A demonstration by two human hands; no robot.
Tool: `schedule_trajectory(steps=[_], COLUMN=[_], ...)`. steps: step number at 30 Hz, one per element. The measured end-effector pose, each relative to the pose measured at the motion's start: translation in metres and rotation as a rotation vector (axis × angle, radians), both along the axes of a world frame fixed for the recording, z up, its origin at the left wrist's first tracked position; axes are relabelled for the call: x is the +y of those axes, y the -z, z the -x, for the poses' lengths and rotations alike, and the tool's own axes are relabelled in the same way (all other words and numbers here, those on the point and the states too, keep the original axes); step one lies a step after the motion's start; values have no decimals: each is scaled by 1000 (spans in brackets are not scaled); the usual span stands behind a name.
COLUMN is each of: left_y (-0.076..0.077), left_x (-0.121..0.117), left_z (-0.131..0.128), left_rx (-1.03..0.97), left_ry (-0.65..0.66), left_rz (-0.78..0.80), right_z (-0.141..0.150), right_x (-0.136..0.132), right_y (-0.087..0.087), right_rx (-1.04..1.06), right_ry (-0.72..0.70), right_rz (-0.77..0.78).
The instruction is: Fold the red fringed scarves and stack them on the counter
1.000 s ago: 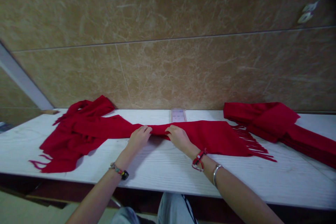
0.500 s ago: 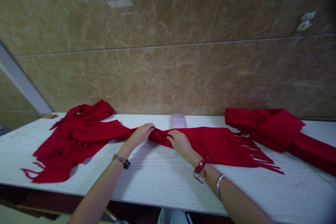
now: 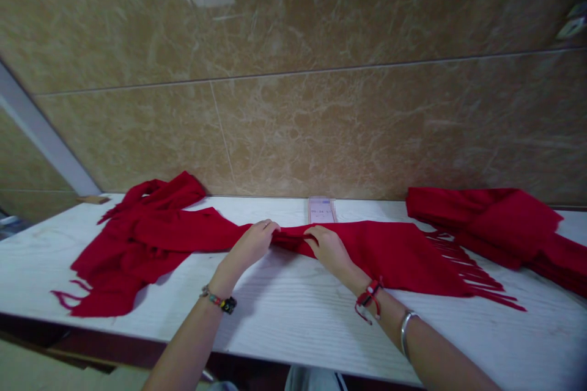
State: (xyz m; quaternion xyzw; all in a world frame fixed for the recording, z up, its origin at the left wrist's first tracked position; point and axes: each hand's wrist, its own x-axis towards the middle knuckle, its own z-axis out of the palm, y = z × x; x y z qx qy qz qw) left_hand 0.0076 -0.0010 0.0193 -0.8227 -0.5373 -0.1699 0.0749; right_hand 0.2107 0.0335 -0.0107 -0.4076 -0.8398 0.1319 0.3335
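A long red scarf (image 3: 394, 256) lies across the white table (image 3: 284, 324), with a fringed end spread out on the right. Its middle is gathered into a narrow, folded band between my hands. My left hand (image 3: 254, 244) is closed on the band from the left. From the right, my right hand (image 3: 328, 250) pinches the same band a short way off. Left of my hands the cloth widens into a loose, crumpled red heap (image 3: 123, 256), also fringed; whether the heap is all one scarf I cannot tell.
At the right lies another red scarf bundle (image 3: 486, 220), folded over itself. A phone (image 3: 321, 210) showing digits leans near the tiled wall (image 3: 293, 128) behind the scarf. A small brown piece (image 3: 94, 199) sits at the table's back left corner.
The view has swung slightly left, so everything sits farther right in the picture. Between my hands the scarf's band looks flatter, with its folds lying more lengthwise; both hands keep their hold.
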Motion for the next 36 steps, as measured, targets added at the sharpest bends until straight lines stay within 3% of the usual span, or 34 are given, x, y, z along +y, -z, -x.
schedule_trajectory(steps=[5, 10, 13, 18, 22, 25, 31, 34, 36], left_y=[1, 16, 21, 12, 10, 11, 11, 9, 9], left_x=[-8, -6, -2, 1, 1, -1, -13, -14, -12], left_z=[-13, -27, -26, -19, -17, -16, -22, -19, -12], left_rx=[65, 134, 94, -56, -144, -86, 218, 178, 59], left_ry=[-125, -185, -189, -249, -172, -110, -477, -526, -479], left_rz=[88, 145, 162, 111, 69, 111, 74, 14, -11], right_z=[0, -1, -2, -2, -3, -4, -2, -1, -1], right_x=[1, 2, 3, 3, 3, 3, 2, 0, -1], right_y=[3, 3, 3, 3, 2, 1, 2, 3, 2], right_rx=[23, 15, 14, 39, 37, 28, 8, 9, 17], right_ry=[-14, 6, 12, 6, 3, 27, 11, -5, -7], right_rz=[-27, -27, -14, -6, 8, 5, 0, -1, -4])
